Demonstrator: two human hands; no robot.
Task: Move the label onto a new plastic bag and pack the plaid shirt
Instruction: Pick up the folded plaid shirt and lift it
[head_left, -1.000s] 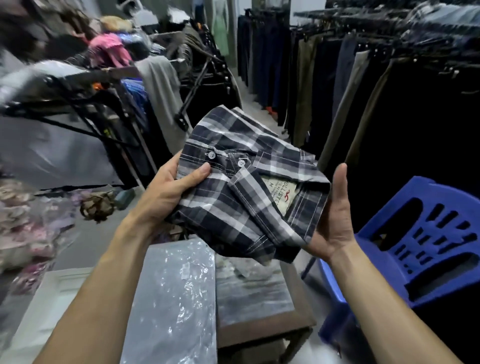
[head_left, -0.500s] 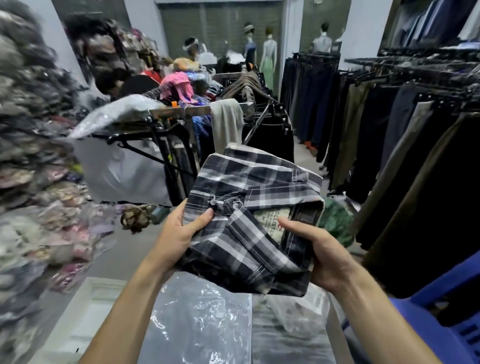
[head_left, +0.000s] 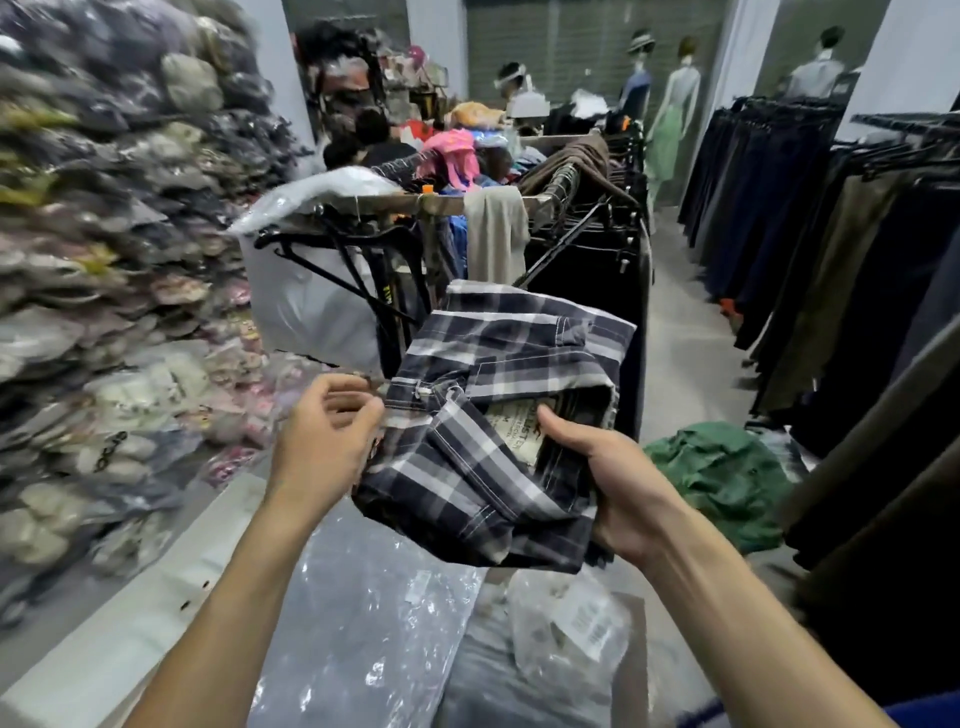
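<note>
Plaid cotton is filling the middle of my view: I am holding the folded plaid shirt (head_left: 498, 415) up over the desk (head_left: 631, 691), its navy, grey and white checks bunched around a cream neck tag (head_left: 517, 434). My right hand (head_left: 618, 493) is clamping the shirt's lower right edge, thumb pressing down on top beside the tag and the other fingers hidden underneath. My left hand (head_left: 324, 441) is hanging just beside the shirt's left edge, fingers loosely curled and gripping nothing; I cannot tell whether its fingertips are brushing the cloth. Below the shirt, a flat clear plastic bag (head_left: 358, 623) is lying on the desk, and to its right a crumpled bag (head_left: 566, 631) is showing a white printed label (head_left: 584, 626). A green garment (head_left: 722, 478) is lying on the floor to the right. Racks of dark trousers (head_left: 831, 270) are lining the right side, bagged clothing (head_left: 104, 291) is stacking high on the left, and mannequins (head_left: 670, 119) are standing at the back.
</note>
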